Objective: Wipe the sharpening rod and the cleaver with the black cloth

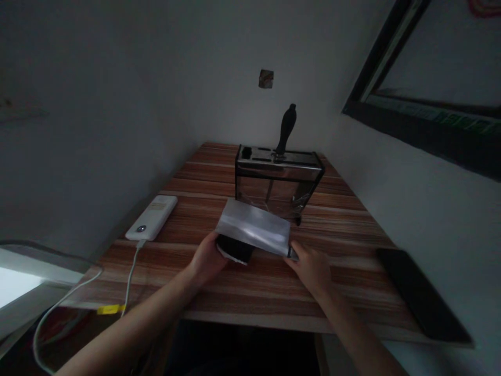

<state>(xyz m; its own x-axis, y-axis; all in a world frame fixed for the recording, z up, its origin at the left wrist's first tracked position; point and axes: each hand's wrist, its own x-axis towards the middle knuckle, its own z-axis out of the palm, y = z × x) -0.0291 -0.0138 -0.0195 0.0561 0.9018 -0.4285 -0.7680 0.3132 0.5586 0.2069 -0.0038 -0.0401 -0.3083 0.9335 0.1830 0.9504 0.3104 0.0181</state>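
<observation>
Head view: we hold cleaver [253,228] just in front of knife block [278,177], over table [352,230]. Left hand [207,258] wrapped round black handle [235,249]; right hand [311,269] pinching blade's far end. We judge it stiff, heavy, slick, sharp: handle is safest grip, fingers off edge.

Cleaver [253,228] — broad, dull-silver blade, flat side up and slightly tilted, held crosswise just above the table [344,245]. Its left end lies over a black block [235,250] with a pale lower edge — what that is, unclear.
</observation>
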